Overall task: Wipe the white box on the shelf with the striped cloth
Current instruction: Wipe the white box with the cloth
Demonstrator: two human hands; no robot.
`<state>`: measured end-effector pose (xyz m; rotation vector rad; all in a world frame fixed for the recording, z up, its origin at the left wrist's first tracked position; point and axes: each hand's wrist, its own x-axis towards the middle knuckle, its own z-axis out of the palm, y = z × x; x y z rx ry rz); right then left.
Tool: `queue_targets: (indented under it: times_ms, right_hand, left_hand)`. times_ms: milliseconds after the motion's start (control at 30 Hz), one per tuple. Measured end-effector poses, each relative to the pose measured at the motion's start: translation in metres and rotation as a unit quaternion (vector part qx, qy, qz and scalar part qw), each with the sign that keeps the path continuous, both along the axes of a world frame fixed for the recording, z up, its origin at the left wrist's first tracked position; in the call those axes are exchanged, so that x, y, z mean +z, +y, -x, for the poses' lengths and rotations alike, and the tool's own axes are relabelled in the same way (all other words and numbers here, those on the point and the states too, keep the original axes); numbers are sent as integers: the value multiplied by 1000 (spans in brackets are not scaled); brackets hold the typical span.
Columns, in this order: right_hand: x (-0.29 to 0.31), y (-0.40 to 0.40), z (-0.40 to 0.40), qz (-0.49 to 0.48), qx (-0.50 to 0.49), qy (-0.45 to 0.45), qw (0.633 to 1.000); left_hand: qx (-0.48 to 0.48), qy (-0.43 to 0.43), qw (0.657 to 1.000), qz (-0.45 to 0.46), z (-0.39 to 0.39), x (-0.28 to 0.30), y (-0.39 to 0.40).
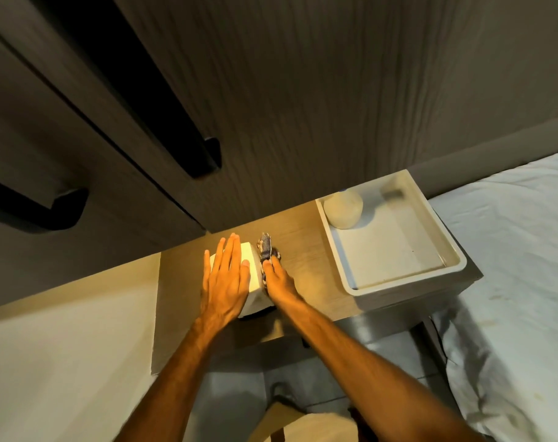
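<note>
The white box stands on the wooden shelf near its left end. My left hand lies flat on top of the box, fingers stretched out and slightly apart. My right hand presses the striped cloth against the box's right side. The cloth is bunched, and part of it sticks out beyond my fingertips. Most of the box's top is hidden under my left hand.
A white tray sits at the shelf's right end with a round pale object in its far corner. Dark cabinet doors with black handles hang close above. A bed with a white sheet lies to the right.
</note>
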<state>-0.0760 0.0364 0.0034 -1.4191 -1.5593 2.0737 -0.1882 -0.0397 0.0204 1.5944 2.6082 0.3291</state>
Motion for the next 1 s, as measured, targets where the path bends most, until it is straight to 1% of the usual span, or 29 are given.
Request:
queue_targets:
  times_ms: [67,133,267,367,467,533,600,667,767,833,933,1000]
  right_hand:
    - [-5,-25,-14,2,-10,-1,1000]
    - [-1,-40,-22,-2,-18,24,1000]
    - [18,-10,3,-35,-16,39,999]
    - [21,8,12,-17,-17,38,999]
    - [10,-13,-5,3,-34,10,999]
    - [5,-38,-20,-11,-31,7,999]
    - [7,-47,-23,-38,-35,18,999]
    - [13,-33,-9,-60,-39,35,997]
    - [21,-3,9,-53,-29,55,997]
    - [15,4,10,-38,-35,37,998]
    - [5,-16,-7,-7,-29,-16,999]
    - [3,-36,-20,-2,-23,-8,1000]
  left_hand:
    - [0,5,1000,-1,1,-1,-1]
    - [2,8,1000,1,2,-2,-1]
    - [1,9,1000,9,3,-3,-1]
    - [-1,7,1000,6,2,-2,-2]
    - [0,12,1000,8,1,0,-2]
    - [0,15,1000,12,1,0,-1]
    - [4,13,1000,13,1,0,-1]
    - [4,10,1000,15,2,-1,-1]
    - [0,12,1000,19,4,-3,-2]
    - [0,12,1000,17,5,-4,-3]
    - [-1,8,1000,14,5,-5,-2]
    - [0,12,1000,14,6,-5,-1]
